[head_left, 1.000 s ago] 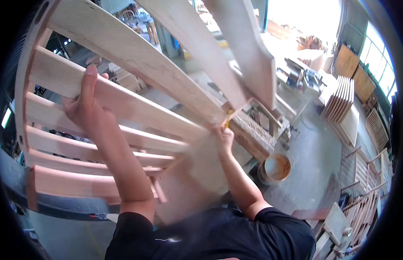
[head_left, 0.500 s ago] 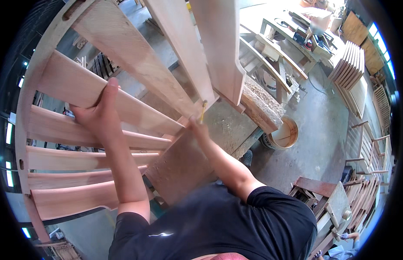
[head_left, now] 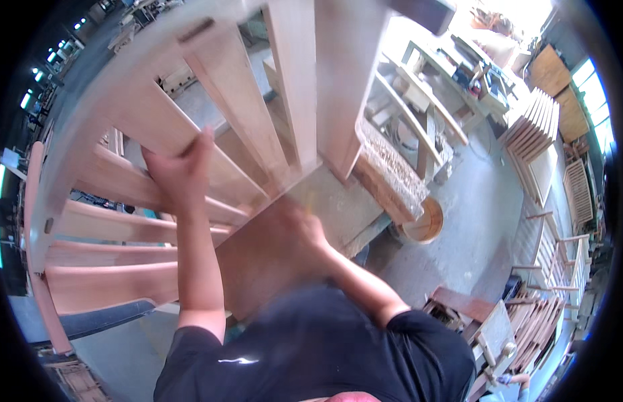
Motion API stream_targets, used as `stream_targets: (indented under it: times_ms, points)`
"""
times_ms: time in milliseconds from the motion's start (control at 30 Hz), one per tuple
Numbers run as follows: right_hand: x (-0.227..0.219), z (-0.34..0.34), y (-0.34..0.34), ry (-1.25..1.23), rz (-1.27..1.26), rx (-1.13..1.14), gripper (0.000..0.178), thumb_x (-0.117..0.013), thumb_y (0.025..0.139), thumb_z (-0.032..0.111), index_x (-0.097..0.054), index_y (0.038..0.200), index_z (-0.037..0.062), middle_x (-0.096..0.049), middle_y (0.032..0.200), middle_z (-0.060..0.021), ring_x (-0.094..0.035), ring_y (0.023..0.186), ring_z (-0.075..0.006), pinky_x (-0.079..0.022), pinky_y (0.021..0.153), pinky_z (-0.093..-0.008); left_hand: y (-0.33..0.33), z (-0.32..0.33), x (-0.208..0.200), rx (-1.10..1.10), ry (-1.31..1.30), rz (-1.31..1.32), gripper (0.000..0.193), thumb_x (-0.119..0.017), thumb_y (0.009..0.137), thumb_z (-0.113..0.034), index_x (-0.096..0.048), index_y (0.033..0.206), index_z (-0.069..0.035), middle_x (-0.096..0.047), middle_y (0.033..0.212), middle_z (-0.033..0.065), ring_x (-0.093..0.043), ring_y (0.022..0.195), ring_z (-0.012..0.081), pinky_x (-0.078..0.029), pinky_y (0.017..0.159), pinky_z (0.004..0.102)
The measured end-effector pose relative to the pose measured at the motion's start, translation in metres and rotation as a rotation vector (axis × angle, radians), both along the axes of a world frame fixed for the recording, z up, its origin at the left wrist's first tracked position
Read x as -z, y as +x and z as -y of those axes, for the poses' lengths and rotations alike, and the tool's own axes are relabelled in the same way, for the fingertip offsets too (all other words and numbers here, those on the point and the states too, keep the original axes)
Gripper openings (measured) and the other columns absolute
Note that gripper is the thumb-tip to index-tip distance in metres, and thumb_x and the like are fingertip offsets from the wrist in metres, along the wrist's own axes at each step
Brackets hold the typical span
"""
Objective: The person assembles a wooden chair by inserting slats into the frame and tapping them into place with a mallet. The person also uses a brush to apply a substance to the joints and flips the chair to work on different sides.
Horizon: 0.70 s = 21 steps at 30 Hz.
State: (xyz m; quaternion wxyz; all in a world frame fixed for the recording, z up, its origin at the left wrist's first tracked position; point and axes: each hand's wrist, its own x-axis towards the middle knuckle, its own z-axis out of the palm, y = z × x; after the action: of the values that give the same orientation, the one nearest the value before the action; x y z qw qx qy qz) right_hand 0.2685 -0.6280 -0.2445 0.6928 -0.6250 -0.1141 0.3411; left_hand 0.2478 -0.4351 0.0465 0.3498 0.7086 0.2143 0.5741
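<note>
A large pale wooden frame with fanned-out slats and a curved rail [head_left: 57, 171] stands before me on the left. My left hand [head_left: 181, 177] is closed round one slat [head_left: 154, 120], its thumb on the upper face; the other fingers are mostly hidden. Over a brown flat board [head_left: 251, 268], below the straight lower rail, my right hand [head_left: 299, 224] is closed and smeared by motion. A thin yellow stick-like tool [head_left: 311, 201] shows faintly at its fingers, its kind unclear. That hand looks apart from the slats.
Beyond the board lie a rough timber beam [head_left: 392, 177] strewn with shavings and a round bucket [head_left: 424, 224]. To the right are a stack of wooden panels [head_left: 532, 124] and slatted frames [head_left: 556, 258]. Another person's hand [head_left: 516, 380] shows at lower right.
My right hand has drawn back from the slat ends toward me with the yellow tool. The slatted frame has shifted and turned in view, with my left hand still on it.
</note>
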Motion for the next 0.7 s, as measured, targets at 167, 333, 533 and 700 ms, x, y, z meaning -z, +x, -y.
stream_targets:
  times_ms: [167,333,533,700]
  points:
    - [-0.049,0.071,0.073,0.015,0.280,0.507,0.037,-0.053,0.107,0.032,-0.071,0.098,0.0011,-0.066,0.079,-0.0012,-0.059,0.071,-0.0095,-0.050,0.066,-0.0263,-0.008,0.018,0.005,0.019,-0.177,-0.163,0.072,-0.083,0.083,-0.018,-0.041,0.134,0.009,-0.056,0.124,0.0181,-0.060,0.111,0.0232,-0.048,0.099,0.0355]
    - [-0.121,0.085,0.135,0.224,0.489,0.595,0.040,-0.054,0.105,0.041,-0.064,0.112,0.0033,-0.060,0.082,0.0007,-0.053,0.069,-0.0045,-0.040,0.059,-0.0195,-0.056,0.044,0.042,0.122,0.158,-0.085,0.070,-0.073,0.090,-0.014,-0.034,0.143,0.007,-0.046,0.137,0.0214,-0.047,0.131,0.0301,-0.038,0.112,0.0460]
    - [-0.246,0.121,0.130,0.298,0.799,0.627,0.026,-0.042,0.109,0.033,-0.051,0.109,0.0092,-0.054,0.075,-0.0004,-0.046,0.059,-0.0051,-0.034,0.051,-0.0206,-0.154,0.027,0.039,-0.233,0.390,-0.079,0.060,-0.069,0.095,-0.013,-0.038,0.142,0.004,-0.046,0.140,0.0188,-0.050,0.129,0.0308,-0.042,0.111,0.0432]
    - [-0.387,0.155,0.149,0.076,1.414,0.647,0.024,-0.052,0.106,0.016,-0.064,0.114,-0.0033,-0.057,0.073,-0.0012,-0.053,0.062,-0.0048,-0.039,0.054,-0.0223,-0.166,0.014,0.035,-0.254,0.268,0.010,0.070,-0.072,0.093,-0.016,-0.032,0.147,0.003,-0.044,0.145,0.0190,-0.046,0.134,0.0336,-0.036,0.116,0.0463]
